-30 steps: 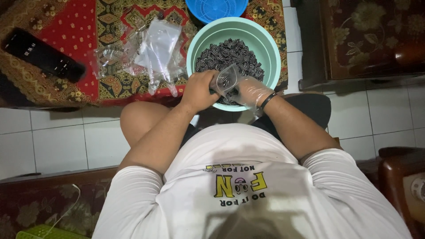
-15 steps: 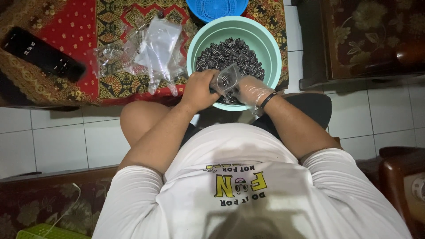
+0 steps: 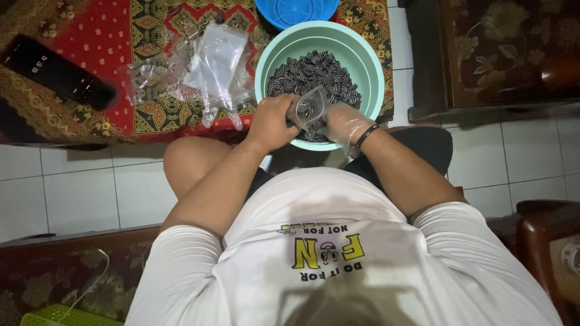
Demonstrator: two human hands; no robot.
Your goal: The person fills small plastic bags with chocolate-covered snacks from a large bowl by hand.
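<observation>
Counting what is showing
Showing: one green bowl [image 3: 368, 57], one blue basket [image 3: 296, 9], one black remote [image 3: 57, 72], one heap of clear bags [image 3: 199, 69].

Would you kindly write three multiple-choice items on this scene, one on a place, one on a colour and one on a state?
1. Where does the blue strainer lie?
A. beyond the basin
B. on the tiled floor
C. on the person's lap

2. What colour is the basin holding the dark striped pieces?
A. red
B. pale green
C. black

3. What covers the right hand?
A. nothing
B. a thick knitted mitten
C. a clear plastic glove

Answers: 1 A, it sits past the basin's far rim on the patterned cloth. 2 B, its rim and wall are pale green. 3 C, a thin clear film wraps it, while the left hand is bare and holds a small clear bag.
</observation>
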